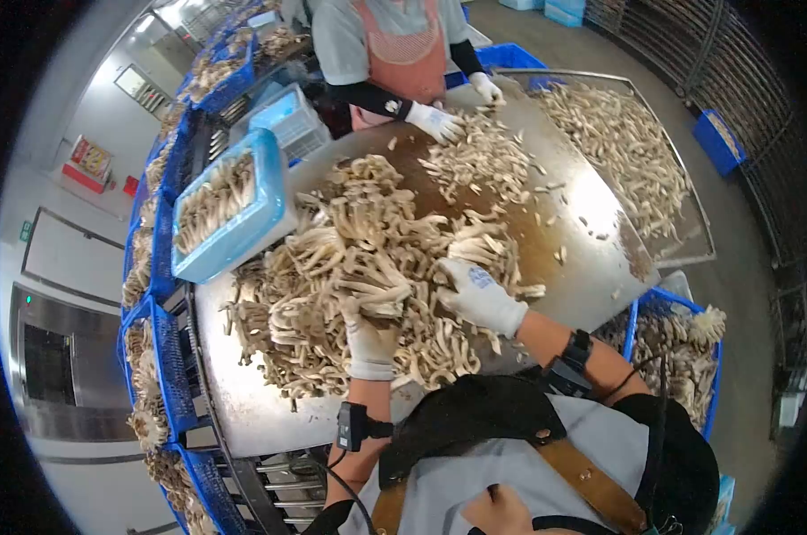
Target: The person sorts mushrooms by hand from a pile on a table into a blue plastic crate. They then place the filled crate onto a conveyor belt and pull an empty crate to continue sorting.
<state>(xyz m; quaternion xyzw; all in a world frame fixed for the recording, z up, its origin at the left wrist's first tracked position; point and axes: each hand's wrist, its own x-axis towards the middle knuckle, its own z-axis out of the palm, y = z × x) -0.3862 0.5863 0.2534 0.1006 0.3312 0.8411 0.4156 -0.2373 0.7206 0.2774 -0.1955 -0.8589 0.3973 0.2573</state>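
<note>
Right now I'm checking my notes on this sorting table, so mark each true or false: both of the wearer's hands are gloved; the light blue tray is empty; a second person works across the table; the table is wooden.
1. Both hands gloved: true. The left hand and right hand wear white gloves, in the mushroom pile.
2. Light blue tray empty: false, it holds mushrooms.
3. A co-worker opposite: true.
4. Table wooden: false, it is shiny metal.
</note>
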